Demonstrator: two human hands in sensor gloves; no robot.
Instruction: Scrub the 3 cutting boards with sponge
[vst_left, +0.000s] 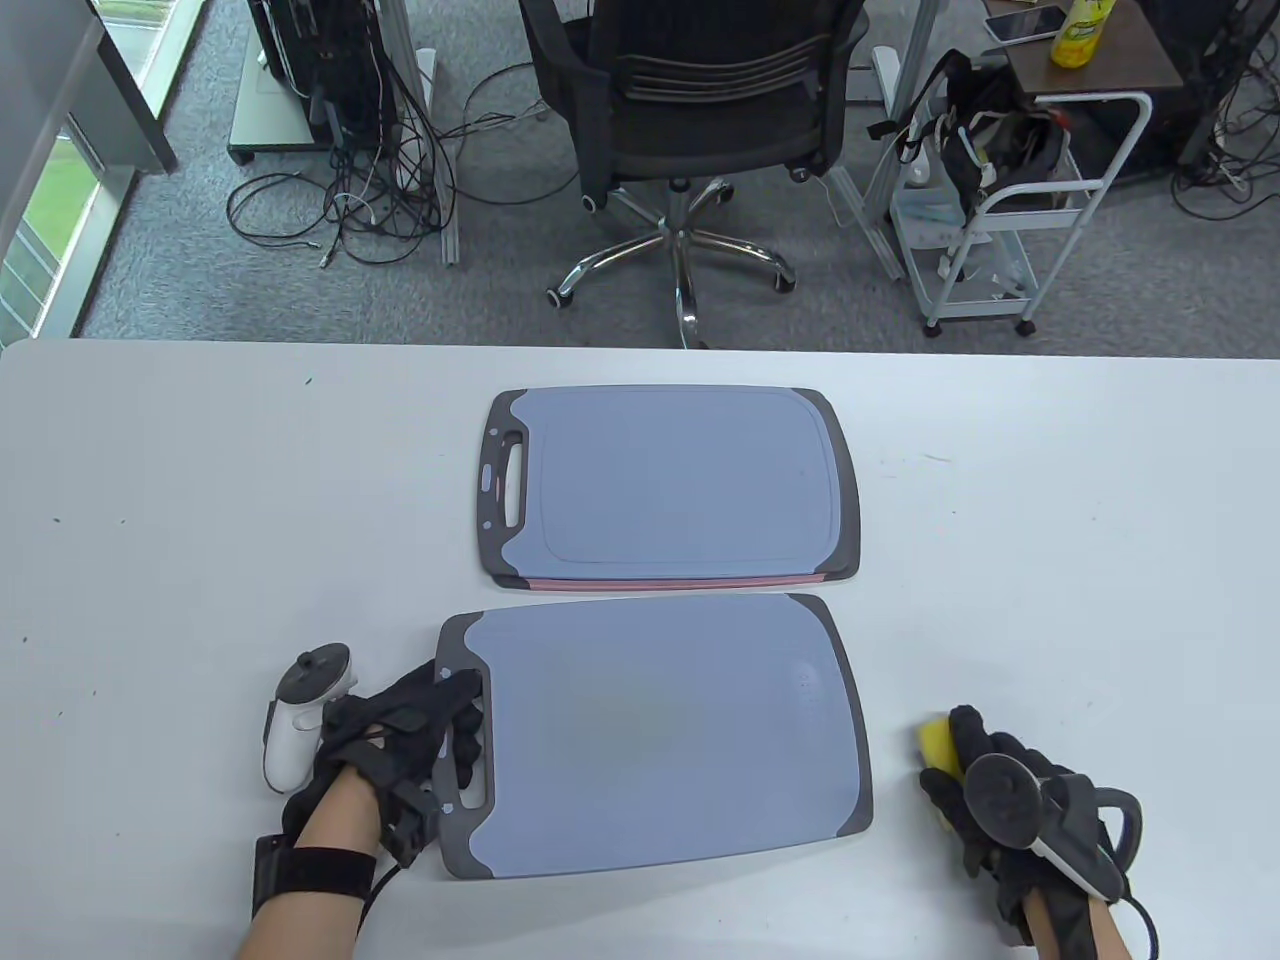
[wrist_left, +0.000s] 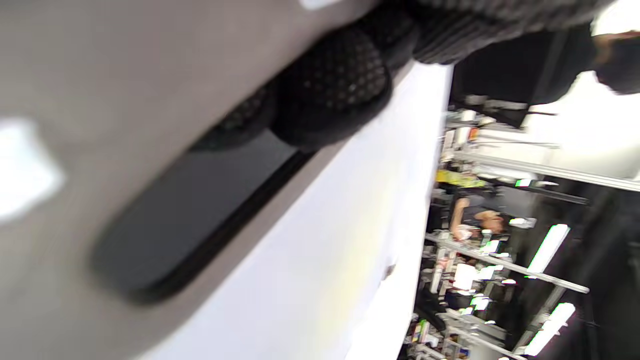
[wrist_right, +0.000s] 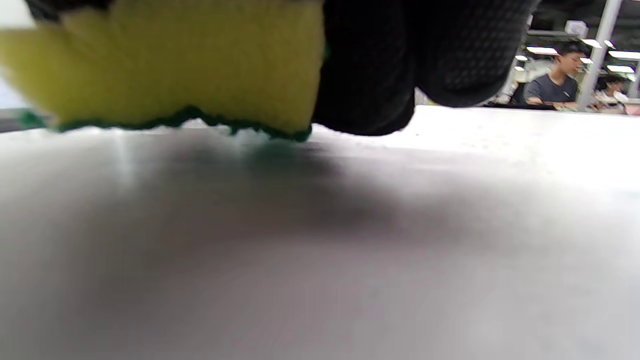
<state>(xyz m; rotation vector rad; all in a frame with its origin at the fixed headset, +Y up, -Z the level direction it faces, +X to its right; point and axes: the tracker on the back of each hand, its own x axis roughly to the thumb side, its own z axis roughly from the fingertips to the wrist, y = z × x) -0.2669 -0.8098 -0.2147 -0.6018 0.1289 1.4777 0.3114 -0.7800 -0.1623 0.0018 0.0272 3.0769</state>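
White table (vst_left: 150, 500) fills the lower two thirds of the table view, with grey carpet, an office chair (vst_left: 690, 110) and a white cart (vst_left: 1010, 210) along the top. Center frame sits a stack of cutting boards (vst_left: 670, 480), blue-grey one on top, with a reddish edge peeking out underneath; can't tell how many are in there. Just below it, bottom center, a single cutting board (vst_left: 660, 730) lies flat. The left hand (vst_left: 400, 740) grips that board's handle end, fingers curled through the slot. Bottom right, well apart from the board, the right hand (vst_left: 1000, 800) clutches the yellow sponge (vst_left: 940, 755), green scrub side down on the table.
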